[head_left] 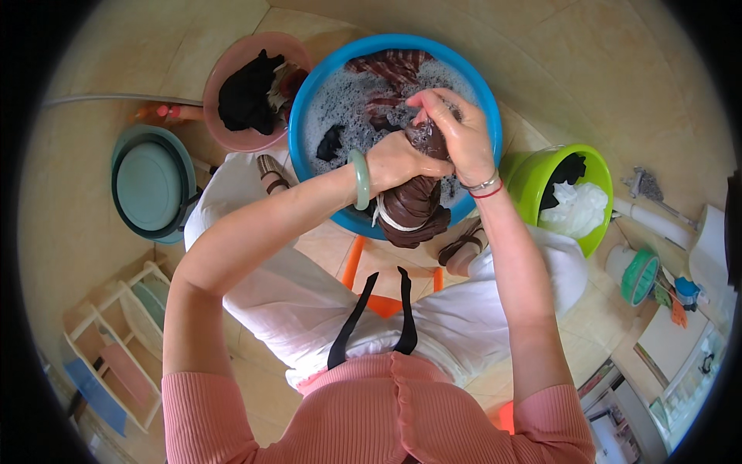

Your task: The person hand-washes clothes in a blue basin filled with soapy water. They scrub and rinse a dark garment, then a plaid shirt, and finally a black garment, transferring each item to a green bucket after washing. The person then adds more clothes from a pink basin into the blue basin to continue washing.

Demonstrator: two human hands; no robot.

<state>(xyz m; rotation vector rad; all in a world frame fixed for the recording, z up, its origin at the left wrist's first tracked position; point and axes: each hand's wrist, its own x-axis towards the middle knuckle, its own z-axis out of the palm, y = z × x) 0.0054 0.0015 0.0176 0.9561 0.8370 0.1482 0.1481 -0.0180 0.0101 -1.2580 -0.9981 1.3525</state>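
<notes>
A brown wet garment [413,205] is bunched and twisted over the near rim of a round blue basin [300,116]. A white cord or band loops around its lower bulge. My left hand [398,161], with a green bangle at the wrist, is closed around the middle of the bundle. Curled against its soapy upper end is my right hand [462,135], which wears a silver bracelet and a red string. Inside the basin, foamy water holds a dark red plaid cloth [390,66] and a black cloth [330,142]. The palm side of my left hand is hidden.
A pink basin [212,108] with dark clothes stands at the far left, beside a teal basin [116,166]. To the right, a lime green bucket [525,193] holds white and black cloth. My knees flank the blue basin; an orange stool [382,305] is beneath me.
</notes>
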